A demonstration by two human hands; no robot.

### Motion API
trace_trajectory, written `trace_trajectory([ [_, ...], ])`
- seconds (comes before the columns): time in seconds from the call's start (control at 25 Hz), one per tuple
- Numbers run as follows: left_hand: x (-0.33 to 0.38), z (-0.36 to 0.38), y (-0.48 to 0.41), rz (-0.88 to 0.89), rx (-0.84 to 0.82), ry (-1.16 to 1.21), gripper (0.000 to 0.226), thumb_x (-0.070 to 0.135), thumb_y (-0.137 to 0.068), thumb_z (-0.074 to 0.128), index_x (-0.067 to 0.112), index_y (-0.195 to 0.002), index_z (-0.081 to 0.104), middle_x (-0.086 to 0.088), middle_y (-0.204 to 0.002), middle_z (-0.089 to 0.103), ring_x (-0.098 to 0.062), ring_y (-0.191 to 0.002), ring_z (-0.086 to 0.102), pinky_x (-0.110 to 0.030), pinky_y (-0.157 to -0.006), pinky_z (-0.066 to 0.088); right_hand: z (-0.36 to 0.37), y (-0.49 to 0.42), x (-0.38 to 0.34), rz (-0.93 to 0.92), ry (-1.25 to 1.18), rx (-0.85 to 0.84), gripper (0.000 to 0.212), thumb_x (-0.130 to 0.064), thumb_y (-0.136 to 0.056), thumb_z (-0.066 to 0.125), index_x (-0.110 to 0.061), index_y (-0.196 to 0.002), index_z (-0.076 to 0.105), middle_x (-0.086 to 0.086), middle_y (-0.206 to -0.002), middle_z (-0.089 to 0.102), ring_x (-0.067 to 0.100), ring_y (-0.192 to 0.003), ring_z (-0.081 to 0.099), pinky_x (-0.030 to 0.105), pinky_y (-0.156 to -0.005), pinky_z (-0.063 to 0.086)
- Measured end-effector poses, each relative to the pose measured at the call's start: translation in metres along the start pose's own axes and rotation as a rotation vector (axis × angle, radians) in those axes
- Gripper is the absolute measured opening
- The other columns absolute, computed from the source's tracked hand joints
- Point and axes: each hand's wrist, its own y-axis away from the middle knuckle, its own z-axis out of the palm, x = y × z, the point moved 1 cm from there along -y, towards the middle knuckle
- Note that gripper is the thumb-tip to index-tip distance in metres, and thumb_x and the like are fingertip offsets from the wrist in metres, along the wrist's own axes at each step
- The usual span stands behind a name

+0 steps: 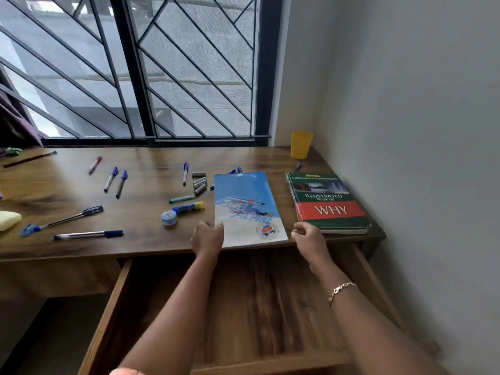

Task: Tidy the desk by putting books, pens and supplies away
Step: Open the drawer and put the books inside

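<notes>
Both arms reach fwd, centre frame: left hand (pixel 207 237) curled, fingertips on notebook (pixel 247 207) edge; right hand (pixel 308 235) loosely fisted, empty, w/ book (pixel 327 203) just beyond.

Yellow sponge (pixel 8 220) cut by left edge; pens half-hidden behind notebook (pixel 247 207)

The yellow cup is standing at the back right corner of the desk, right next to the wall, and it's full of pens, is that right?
Not quite. The head view shows the yellow cup upright at the back right corner of the desk, next to the wall, but no pens stick out of it. The pens lie scattered across the desktop.
</notes>
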Motion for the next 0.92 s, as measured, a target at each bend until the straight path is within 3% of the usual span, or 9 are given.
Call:
trace_trajectory([
  [0.12, 0.015, 0.01, -0.036, -0.084, -0.068, 0.038, 0.037, 0.024, -0.088, 0.057, -0.002, -0.113, 0.055, -0.02, -0.115, 0.061, -0.034, -0.106, 0.058, -0.037, -0.091, 0.048, 0.021, -0.039, -0.018, 0.08, 0.033, -0.086, 0.033, -0.006, -0.088, 0.051, -0.001, -0.12, 0.054, 0.014, -0.117, 0.06, 0.025, -0.103, 0.057, 0.033, -0.083, 0.047],
  [0.2, 0.018, 0.016, -0.053, -0.138, -0.093, 0.003, 0.034, 0.021, -0.087, 0.057, -0.003, -0.111, 0.056, -0.02, -0.115, 0.062, -0.035, -0.105, 0.06, -0.038, -0.089, 0.05, 0.035, -0.062, -0.02, 0.137, 0.078, -0.088, 0.023, -0.005, -0.086, 0.052, 0.0, -0.108, 0.057, 0.017, -0.109, 0.062, 0.027, -0.094, 0.058, 0.039, -0.081, 0.049],
  [0.32, 0.023, 0.02, -0.066, -0.189, -0.122, -0.095, 0.033, 0.018, -0.087, 0.056, -0.002, -0.115, 0.054, -0.018, -0.115, 0.059, -0.034, -0.105, 0.059, -0.036, -0.084, 0.05, 0.048, -0.082, -0.022, 0.197, 0.175, -0.109, 0.005, -0.01, -0.086, 0.056, -0.006, -0.087, 0.054, 0.015, -0.094, 0.058, 0.022, -0.084, 0.053, 0.032, -0.069, 0.045],
  [0.44, 0.025, 0.022, -0.076, -0.225, -0.141, -0.122, 0.032, 0.013, -0.088, 0.057, -0.003, -0.116, 0.053, -0.02, -0.117, 0.058, -0.034, -0.106, 0.058, -0.038, -0.087, 0.051, 0.053, -0.094, -0.024, 0.268, 0.155, -0.115, 0.04, -0.018, -0.088, 0.06, 0.004, -0.12, 0.05, 0.02, -0.118, 0.056, 0.032, -0.111, 0.054, 0.034, -0.088, 0.044],
  [0.56, 0.019, 0.024, -0.085, -0.209, -0.205, 0.011, 0.034, 0.01, -0.087, 0.062, -0.003, -0.117, 0.054, -0.02, -0.119, 0.059, -0.034, -0.11, 0.058, -0.037, -0.088, 0.049, 0.054, -0.107, -0.02, 0.304, 0.115, -0.099, 0.054, -0.023, -0.087, 0.062, 0.008, -0.127, 0.043, 0.019, -0.124, 0.055, 0.032, -0.115, 0.053, 0.034, -0.09, 0.043],
  [0.72, 0.021, 0.015, -0.081, -0.18, -0.278, 0.266, 0.017, 0.004, -0.088, 0.06, 0.004, -0.104, 0.056, -0.016, -0.116, 0.062, -0.028, -0.101, 0.061, -0.037, -0.089, 0.051, 0.051, -0.11, -0.017, 0.334, -0.091, -0.114, 0.048, -0.023, -0.079, 0.07, 0.005, -0.115, 0.055, 0.018, -0.11, 0.064, 0.032, -0.099, 0.062, 0.042, -0.087, 0.052],
  [0.84, 0.034, -0.008, -0.061, -0.129, -0.357, 0.395, 0.01, 0.001, -0.091, 0.055, 0.01, -0.092, 0.052, -0.015, -0.109, 0.062, -0.023, -0.087, 0.061, -0.035, -0.075, 0.052, 0.035, -0.094, -0.032, 0.347, -0.443, -0.153, 0.028, -0.012, -0.08, 0.068, 0.001, -0.101, 0.055, 0.016, -0.086, 0.066, 0.027, -0.07, 0.066, 0.037, -0.063, 0.057],
  [0.92, 0.039, -0.028, -0.041, -0.053, -0.387, 0.438, 0.011, -0.001, -0.091, 0.053, 0.009, -0.093, 0.051, -0.012, -0.102, 0.062, -0.017, -0.077, 0.061, -0.026, -0.061, 0.053, 0.021, -0.075, -0.042, 0.33, -0.573, -0.27, 0.025, -0.012, -0.082, 0.066, -0.003, -0.103, 0.055, 0.016, -0.081, 0.066, 0.026, -0.061, 0.064, 0.037, -0.061, 0.057],
])
